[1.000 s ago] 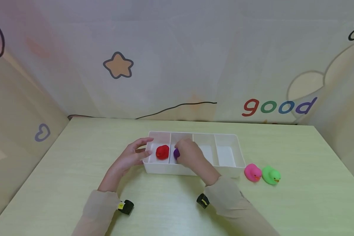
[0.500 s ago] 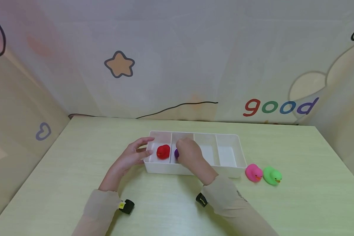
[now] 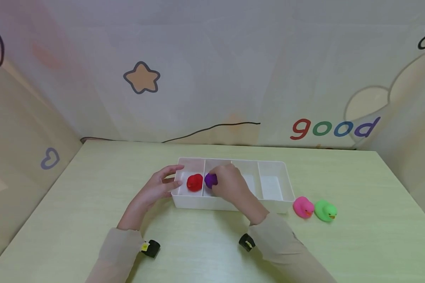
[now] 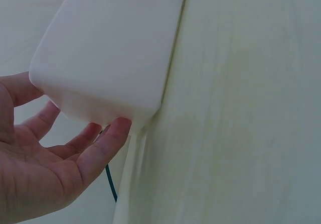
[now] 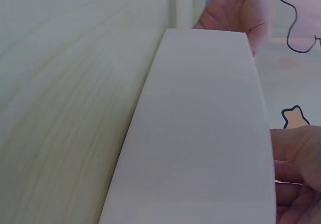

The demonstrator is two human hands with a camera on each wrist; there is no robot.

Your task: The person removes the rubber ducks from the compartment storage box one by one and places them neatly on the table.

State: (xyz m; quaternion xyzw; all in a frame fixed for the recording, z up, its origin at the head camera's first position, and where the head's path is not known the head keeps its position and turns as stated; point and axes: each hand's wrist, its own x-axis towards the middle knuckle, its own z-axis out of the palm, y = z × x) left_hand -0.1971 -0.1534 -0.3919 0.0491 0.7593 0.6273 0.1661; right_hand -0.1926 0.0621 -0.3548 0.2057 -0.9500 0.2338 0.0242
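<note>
A white divided tray (image 3: 230,202) stands on the table, its compartments in a row. My left hand (image 3: 159,184) rests against its left end; the left wrist view shows the spread fingers (image 4: 108,146) touching the outer wall. Inside the leftmost compartment sits a red rubber duck (image 3: 194,182). My right hand (image 3: 230,182) reaches into the second compartment and holds a round purple toy (image 3: 210,181), partly hidden by the fingers. From the right wrist, the tray's front wall (image 5: 195,123) fills the middle, with the right hand's fingers (image 5: 288,171) beyond its rim.
A pink rubber duck (image 3: 303,207) and a green one (image 3: 326,211) sit side by side on the table (image 3: 368,220), just right of the tray. Behind the table hangs a printed cloth (image 3: 212,78). Both wrists wear small black devices (image 3: 150,248).
The right hand has shifted slightly to the right, so more of the purple toy shows. The left hand, tray and other ducks keep their places.
</note>
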